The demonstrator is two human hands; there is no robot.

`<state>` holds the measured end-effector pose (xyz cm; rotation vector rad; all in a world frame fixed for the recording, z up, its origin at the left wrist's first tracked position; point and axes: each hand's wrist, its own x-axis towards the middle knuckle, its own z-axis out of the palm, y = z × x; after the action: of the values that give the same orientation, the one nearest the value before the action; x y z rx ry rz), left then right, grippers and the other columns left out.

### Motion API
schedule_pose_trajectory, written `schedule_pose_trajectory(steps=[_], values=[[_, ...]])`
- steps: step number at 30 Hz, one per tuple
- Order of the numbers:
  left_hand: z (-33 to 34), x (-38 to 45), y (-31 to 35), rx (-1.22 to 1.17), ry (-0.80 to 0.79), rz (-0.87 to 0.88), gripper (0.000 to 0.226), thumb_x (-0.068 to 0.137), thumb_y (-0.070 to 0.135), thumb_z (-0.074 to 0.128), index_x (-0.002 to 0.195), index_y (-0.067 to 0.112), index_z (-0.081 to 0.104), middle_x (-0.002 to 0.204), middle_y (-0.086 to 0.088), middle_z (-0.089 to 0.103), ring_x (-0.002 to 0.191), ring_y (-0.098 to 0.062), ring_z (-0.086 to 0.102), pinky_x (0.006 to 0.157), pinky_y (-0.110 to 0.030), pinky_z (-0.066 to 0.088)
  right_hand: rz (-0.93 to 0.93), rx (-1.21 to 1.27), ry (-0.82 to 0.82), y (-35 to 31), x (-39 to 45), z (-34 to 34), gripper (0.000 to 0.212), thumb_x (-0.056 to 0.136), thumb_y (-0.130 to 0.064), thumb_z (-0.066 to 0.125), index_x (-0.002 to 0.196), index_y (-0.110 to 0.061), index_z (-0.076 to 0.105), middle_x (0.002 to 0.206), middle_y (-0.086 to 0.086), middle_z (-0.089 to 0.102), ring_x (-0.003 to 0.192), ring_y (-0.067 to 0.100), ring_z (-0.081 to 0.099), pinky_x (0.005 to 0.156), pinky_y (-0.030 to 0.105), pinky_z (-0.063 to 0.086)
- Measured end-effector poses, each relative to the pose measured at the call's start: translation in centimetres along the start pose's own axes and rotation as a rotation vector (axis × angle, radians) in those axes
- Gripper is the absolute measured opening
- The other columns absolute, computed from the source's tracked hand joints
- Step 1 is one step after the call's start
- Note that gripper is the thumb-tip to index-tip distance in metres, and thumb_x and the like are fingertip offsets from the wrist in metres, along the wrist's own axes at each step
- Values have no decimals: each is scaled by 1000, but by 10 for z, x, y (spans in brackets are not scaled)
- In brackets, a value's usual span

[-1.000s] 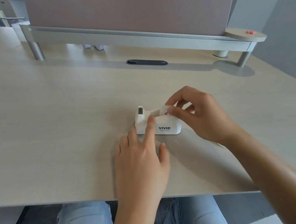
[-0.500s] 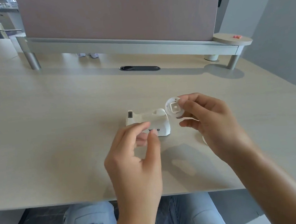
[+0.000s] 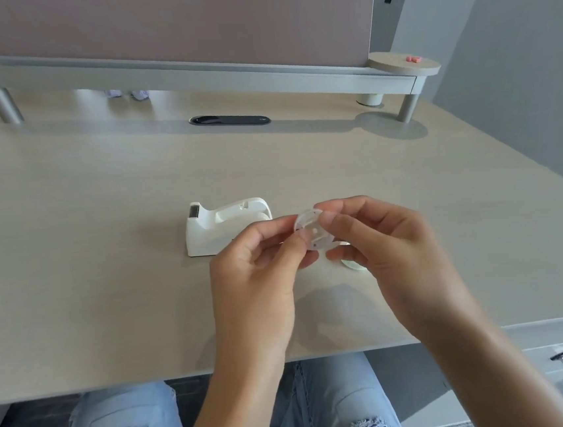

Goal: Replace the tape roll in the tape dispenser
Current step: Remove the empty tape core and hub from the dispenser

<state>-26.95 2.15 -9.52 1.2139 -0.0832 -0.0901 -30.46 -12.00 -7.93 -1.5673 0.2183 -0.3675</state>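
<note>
A white tape dispenser (image 3: pixel 219 228) stands on the wooden desk (image 3: pixel 103 230), its roll slot open on top and its cutter at the left end. In front and to the right of it I hold a small round white spool (image 3: pixel 311 231) above the desk. My left hand (image 3: pixel 255 277) pinches the spool's left edge, my right hand (image 3: pixel 386 248) pinches its right side. A pale round thing (image 3: pixel 353 264), perhaps a tape roll, lies on the desk and is mostly hidden under my right hand.
A grey shelf rail (image 3: pixel 190 70) with a pink partition runs along the back of the desk. A black cable slot (image 3: pixel 230 120) lies in front of it. A small round side shelf (image 3: pixel 403 64) sits at the back right. My knees show under the near edge.
My right hand lifted the spool out of the dispenser and carried it toward me. My left hand let go of the dispenser and took hold of the spool's other side.
</note>
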Motion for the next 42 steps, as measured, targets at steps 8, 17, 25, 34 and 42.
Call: schedule_pose_trajectory(steps=[8,17,25,34,42], values=[[-8,2,-2,-139,-70,-113,9,83,10,76,86,12,84,85,-7,82,78,-17,71,77,-35,58,42,95,-113,1,0,-8,30,69,-34,84,92,-16,85,97,8,83,93,20,75,84,31,56],[-13,4,-4,-219,-154,-165,17,71,20,77,85,12,83,88,-9,79,78,-17,68,69,-25,59,109,248,-119,-4,-4,0,22,66,-27,83,82,-12,84,94,15,83,86,22,77,77,26,61],[-8,-3,-8,-242,-141,-191,9,78,22,74,74,14,78,73,-3,71,67,-12,63,65,-21,57,125,299,-56,-1,-13,3,21,65,-24,83,81,-11,85,94,16,83,83,22,77,72,25,61],[-1,-12,-12,-228,-79,-215,20,90,17,69,72,16,76,69,-2,62,64,-13,54,64,-30,44,149,335,16,9,-22,6,23,63,-26,84,81,-11,85,90,14,83,79,22,75,73,26,63],[0,-13,-17,-320,-100,-240,16,91,20,66,97,6,73,83,-8,59,68,-11,51,69,-28,45,158,388,3,13,-24,5,21,65,-23,82,81,-10,85,89,16,83,77,20,78,72,25,63]])
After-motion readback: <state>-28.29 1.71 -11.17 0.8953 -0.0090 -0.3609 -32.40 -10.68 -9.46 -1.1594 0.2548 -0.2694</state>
